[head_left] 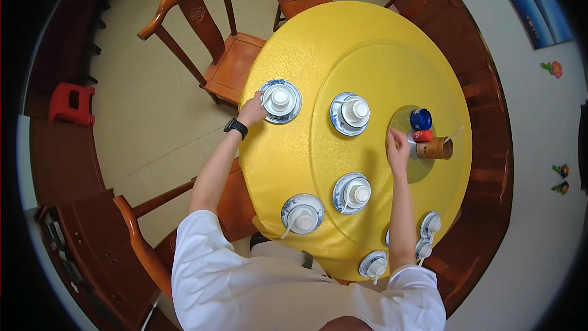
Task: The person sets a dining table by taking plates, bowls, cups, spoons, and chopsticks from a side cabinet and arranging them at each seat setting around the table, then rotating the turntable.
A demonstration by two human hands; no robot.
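Plates (pixel 297 103), round table (pixel 291 159) and wooden chairs (pixel 235 68) show a dining room.

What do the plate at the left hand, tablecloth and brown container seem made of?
Plate: probably glazed ceramic, glossy white with blue patterning.
Tablecloth: perhaps plastic or coated fabric, shiny and textured.
Brown container: possibly bamboo or wood, a smooth tube with dark marking.

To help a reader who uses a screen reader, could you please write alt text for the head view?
A person's left hand is at the rim of a plate bearing white dishes on a round yellow table; the right hand is near a red container. Other place settings share the table, with wooden chairs around it.
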